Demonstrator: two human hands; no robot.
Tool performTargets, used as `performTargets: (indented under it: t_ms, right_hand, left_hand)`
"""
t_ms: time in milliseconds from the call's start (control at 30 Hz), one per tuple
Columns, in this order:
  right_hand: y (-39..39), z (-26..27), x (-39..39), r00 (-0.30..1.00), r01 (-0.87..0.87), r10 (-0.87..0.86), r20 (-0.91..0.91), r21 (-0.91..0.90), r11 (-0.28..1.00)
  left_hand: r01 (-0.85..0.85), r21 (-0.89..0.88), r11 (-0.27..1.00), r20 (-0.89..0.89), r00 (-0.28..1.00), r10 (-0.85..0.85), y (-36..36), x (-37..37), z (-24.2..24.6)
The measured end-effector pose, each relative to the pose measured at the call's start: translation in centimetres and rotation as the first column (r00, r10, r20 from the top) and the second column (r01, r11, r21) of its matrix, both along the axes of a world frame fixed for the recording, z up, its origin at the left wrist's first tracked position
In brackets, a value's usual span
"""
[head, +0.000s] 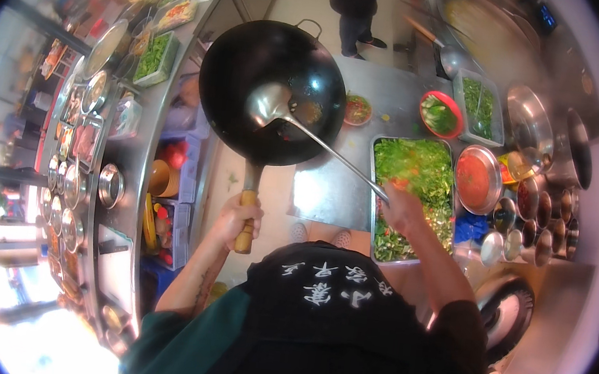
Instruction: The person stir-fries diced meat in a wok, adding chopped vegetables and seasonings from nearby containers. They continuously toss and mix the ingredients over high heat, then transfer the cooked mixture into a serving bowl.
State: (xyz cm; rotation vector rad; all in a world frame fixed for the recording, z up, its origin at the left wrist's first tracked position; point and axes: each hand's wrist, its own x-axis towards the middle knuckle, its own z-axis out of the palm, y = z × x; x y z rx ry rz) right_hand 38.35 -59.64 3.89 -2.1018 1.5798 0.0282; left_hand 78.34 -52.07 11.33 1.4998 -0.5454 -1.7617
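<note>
My left hand (239, 218) grips the wooden handle of a black wok (242, 58), which is held up in front of me over the floor and the metal worktop's edge. Closed around the end of a long steel handle, my right hand (403, 210) holds a wok ladle (273, 103) with its bowl inside the wok. A little liquid and small bits lie beside the ladle in the wok's bottom. Below my right hand is a metal tray (371, 195) of chopped greens with red pieces, partly hidden by the hand.
On the steel worktop (327, 190) stand a small bowl of chopped food (358, 109), a red bowl (440, 113), a plastic tub of greens (479, 110) and a basin of red sauce (478, 180). Several seasoning pots line the right. Another person (356, 5) stands ahead. A counter (138, 168) runs along the left.
</note>
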Motion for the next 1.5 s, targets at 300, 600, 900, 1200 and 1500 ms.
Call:
performTargets:
  t_ms: [300, 600, 900, 1200, 1500]
  right_hand:
    - [-1.9, -3.2, -10.8, 0.973, 0.062, -0.08, -0.218, -0.087, 0.994]
    - [-0.3, -1.4, -18.6, 0.974, 0.038, -0.11, -0.197, -0.341, 0.939]
    - [-1.3, -1.4, -5.9, 0.987, 0.12, -0.123, 0.1, 0.043, 0.992]
    - [-1.4, -3.9, -10.7, 0.99, 0.09, -0.087, -0.113, 0.02, 0.996]
    - [-0.6, -2.2, -19.1, 0.95, 0.078, -0.145, -0.276, -0.241, 0.967]
  left_hand:
    - [0.024, -0.001, 1.0, 0.074, 0.997, -0.024, -2.4, -0.3, 0.9]
    - [0.043, -0.032, 0.999, 0.159, 0.987, -0.038, -4.8, -1.4, 0.8]
    - [0.062, -0.04, 0.997, 0.161, 0.985, -0.055, -6.0, -1.8, 1.4]
    - [0.05, -0.037, 0.998, 0.11, 0.993, -0.046, -6.7, -1.2, 0.7]
    - [0.042, -0.033, 0.999, 0.187, 0.982, -0.035, -7.2, -1.2, 1.4]
